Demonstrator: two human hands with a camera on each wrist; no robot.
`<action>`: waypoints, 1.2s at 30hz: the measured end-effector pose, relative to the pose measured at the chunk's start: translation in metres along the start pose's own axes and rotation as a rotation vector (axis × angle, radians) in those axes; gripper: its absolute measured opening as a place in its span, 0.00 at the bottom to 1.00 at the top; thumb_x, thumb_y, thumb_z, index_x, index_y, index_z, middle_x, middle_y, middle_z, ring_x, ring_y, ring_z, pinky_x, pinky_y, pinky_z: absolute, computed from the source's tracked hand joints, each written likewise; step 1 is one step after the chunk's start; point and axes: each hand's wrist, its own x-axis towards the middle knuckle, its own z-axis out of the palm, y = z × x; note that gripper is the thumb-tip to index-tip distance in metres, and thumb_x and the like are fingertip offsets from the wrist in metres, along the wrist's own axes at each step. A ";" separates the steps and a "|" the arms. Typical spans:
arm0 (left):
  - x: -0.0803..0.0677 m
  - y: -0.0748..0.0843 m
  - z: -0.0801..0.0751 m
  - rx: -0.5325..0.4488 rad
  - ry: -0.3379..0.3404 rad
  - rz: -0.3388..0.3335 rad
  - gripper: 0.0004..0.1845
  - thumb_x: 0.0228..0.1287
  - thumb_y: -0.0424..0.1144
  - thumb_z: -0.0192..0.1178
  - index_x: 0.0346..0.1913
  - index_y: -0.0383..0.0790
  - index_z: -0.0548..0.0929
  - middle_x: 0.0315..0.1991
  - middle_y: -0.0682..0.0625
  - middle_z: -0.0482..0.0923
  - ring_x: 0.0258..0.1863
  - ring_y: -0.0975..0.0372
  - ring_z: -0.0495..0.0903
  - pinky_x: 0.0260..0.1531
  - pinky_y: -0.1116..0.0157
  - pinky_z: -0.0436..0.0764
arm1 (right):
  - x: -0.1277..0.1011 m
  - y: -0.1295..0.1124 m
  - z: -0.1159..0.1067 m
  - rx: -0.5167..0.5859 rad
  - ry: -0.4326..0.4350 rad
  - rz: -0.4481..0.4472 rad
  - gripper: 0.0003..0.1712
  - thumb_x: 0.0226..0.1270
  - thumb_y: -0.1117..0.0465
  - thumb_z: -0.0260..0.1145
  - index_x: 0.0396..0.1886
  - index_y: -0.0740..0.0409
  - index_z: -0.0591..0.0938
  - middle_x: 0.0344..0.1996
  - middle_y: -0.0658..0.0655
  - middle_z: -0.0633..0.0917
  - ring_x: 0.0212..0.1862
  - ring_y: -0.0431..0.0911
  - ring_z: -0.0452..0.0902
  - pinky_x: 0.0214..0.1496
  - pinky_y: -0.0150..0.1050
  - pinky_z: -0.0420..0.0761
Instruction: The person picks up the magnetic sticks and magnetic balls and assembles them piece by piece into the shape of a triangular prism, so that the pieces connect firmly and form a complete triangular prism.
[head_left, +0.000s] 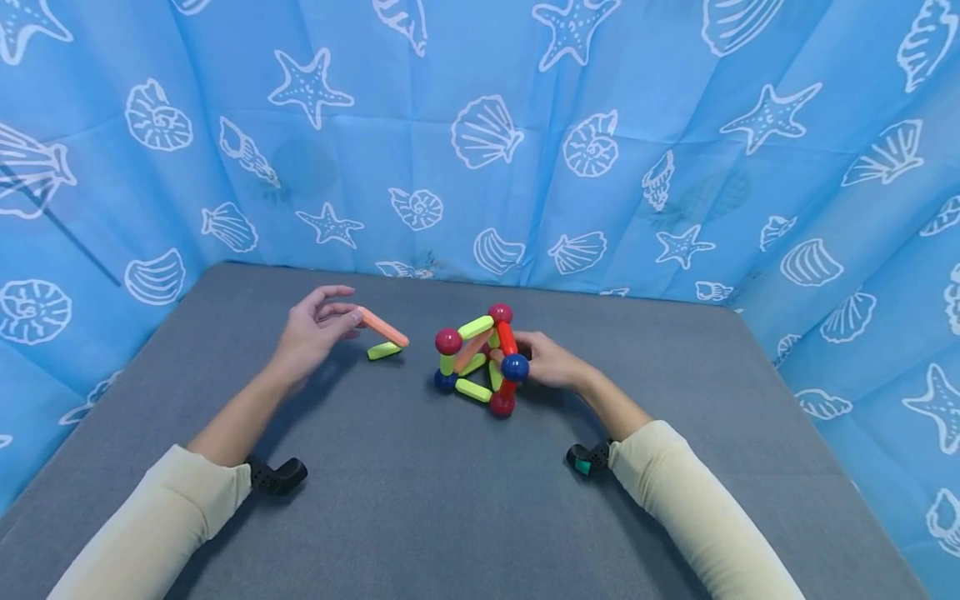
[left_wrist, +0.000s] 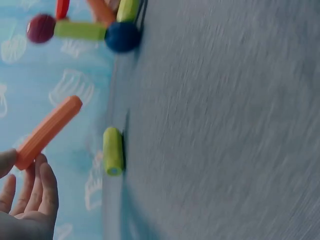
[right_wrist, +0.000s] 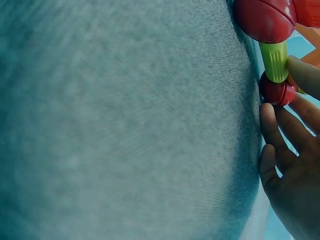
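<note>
My left hand (head_left: 313, 332) pinches one end of an orange magnetic rod (head_left: 382, 326) between thumb and fingers, the rod slanting away to the right in the head view. A loose short yellow-green rod (head_left: 384, 351) lies on the table just below it. To the right stands a magnetic-rod structure (head_left: 474, 390) of yellow-green, orange and red rods joined by red and blue balls. At its right side my right hand (head_left: 553, 361) holds it, partly hidden behind a blue ball (head_left: 514, 367). In the right wrist view, the thumb is against a yellow-green rod (right_wrist: 274, 62), with fingers beside a red ball (right_wrist: 278, 91).
A grey cloth-covered table (head_left: 420, 500) lies under everything. A blue curtain (head_left: 435, 133) with white shells and starfish closes off the back and sides. Black wrist devices (head_left: 279, 477) are worn at both cuffs.
</note>
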 end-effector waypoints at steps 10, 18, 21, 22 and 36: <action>-0.016 0.003 0.031 -0.039 -0.190 -0.091 0.27 0.69 0.36 0.64 0.67 0.37 0.68 0.50 0.38 0.81 0.47 0.53 0.85 0.49 0.61 0.83 | 0.000 0.001 -0.001 0.005 0.002 0.001 0.19 0.75 0.63 0.59 0.62 0.58 0.76 0.44 0.58 0.80 0.48 0.52 0.74 0.52 0.46 0.75; -0.025 0.004 0.060 -0.086 -0.231 -0.173 0.28 0.67 0.37 0.65 0.67 0.36 0.69 0.51 0.40 0.82 0.50 0.47 0.83 0.53 0.56 0.81 | 0.000 -0.002 0.001 -0.004 0.008 0.025 0.19 0.75 0.61 0.60 0.63 0.58 0.76 0.45 0.58 0.80 0.49 0.52 0.74 0.53 0.46 0.75; -0.029 0.003 0.072 -0.126 -0.218 -0.180 0.29 0.67 0.37 0.66 0.66 0.33 0.68 0.51 0.40 0.81 0.51 0.45 0.83 0.53 0.56 0.81 | 0.000 -0.002 0.001 -0.010 0.012 0.031 0.18 0.76 0.60 0.59 0.62 0.59 0.77 0.43 0.58 0.80 0.48 0.53 0.74 0.52 0.46 0.75; -0.031 0.003 0.076 -0.138 -0.211 -0.183 0.29 0.66 0.37 0.66 0.66 0.33 0.68 0.51 0.40 0.82 0.51 0.44 0.83 0.53 0.56 0.81 | 0.000 -0.002 0.001 -0.013 0.012 0.030 0.18 0.76 0.60 0.59 0.62 0.59 0.77 0.43 0.58 0.80 0.48 0.53 0.74 0.52 0.46 0.75; -0.035 0.006 0.106 -0.216 -0.187 -0.184 0.29 0.63 0.35 0.69 0.65 0.39 0.69 0.43 0.41 0.83 0.46 0.47 0.85 0.49 0.55 0.83 | -0.001 -0.005 0.002 -0.016 0.033 0.035 0.14 0.75 0.60 0.61 0.55 0.62 0.79 0.39 0.58 0.79 0.44 0.53 0.74 0.48 0.44 0.74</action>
